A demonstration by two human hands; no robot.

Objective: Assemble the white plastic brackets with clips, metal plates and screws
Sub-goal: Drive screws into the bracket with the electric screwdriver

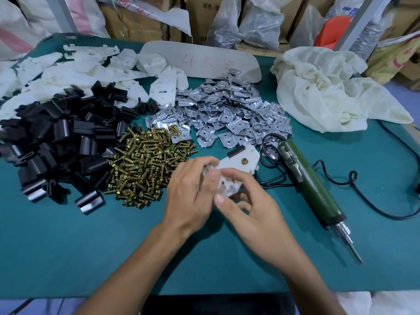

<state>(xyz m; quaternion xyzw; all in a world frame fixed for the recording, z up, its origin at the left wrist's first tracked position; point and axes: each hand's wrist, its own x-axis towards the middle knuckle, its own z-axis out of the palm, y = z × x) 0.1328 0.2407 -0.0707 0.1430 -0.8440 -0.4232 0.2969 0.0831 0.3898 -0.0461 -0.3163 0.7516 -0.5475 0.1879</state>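
Observation:
Both hands hold one white plastic bracket (236,163) just above the green table, in the middle of the view. My left hand (191,192) grips its near left end. My right hand (247,201) pinches its near end from the right, thumb on top. The bracket carries a black clip (236,152) on its far edge and a brass screw (244,160) in its upper face. A metal plate shows through its near end. Piles lie behind: black clips (56,142), brass screws (145,164), metal plates (229,112) and white brackets (75,69).
A green electric screwdriver (311,185) lies to the right of my hands, bit pointing toward me, its black cable (386,210) looping across the table (68,246). A crumpled white cloth bag (325,87) sits at the back right. Cardboard boxes and plastic bags line the back.

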